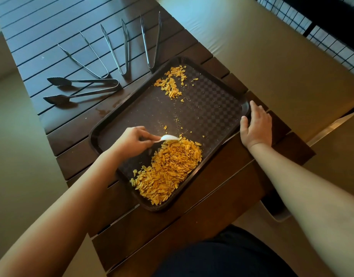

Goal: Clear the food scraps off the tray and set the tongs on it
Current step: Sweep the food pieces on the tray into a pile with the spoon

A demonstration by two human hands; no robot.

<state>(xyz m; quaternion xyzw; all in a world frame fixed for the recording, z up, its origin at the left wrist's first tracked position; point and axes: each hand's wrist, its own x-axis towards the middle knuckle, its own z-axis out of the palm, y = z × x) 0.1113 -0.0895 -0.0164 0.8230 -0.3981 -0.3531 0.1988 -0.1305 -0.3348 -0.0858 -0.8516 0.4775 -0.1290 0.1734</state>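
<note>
Slatted table (72, 136) holds your brown tray (212, 108), four tongs (116, 50) fanned just beyond it. Big scrap pile (170, 168) near you, smaller one (172, 82) far corner. Right hand (256, 126) flat on the rim, left hand (132, 140) pinching a white spoon (169, 138).

A dark brown slatted wooden table (42, 29) runs from the near edge away to the upper left, its boards parted by narrow gaps. Along its right side lies a broad tan surface (262, 56), perhaps a padded bench. A black wire grid (322, 23) stands at the upper right. Pale floor (18, 156) shows at the left.
</note>
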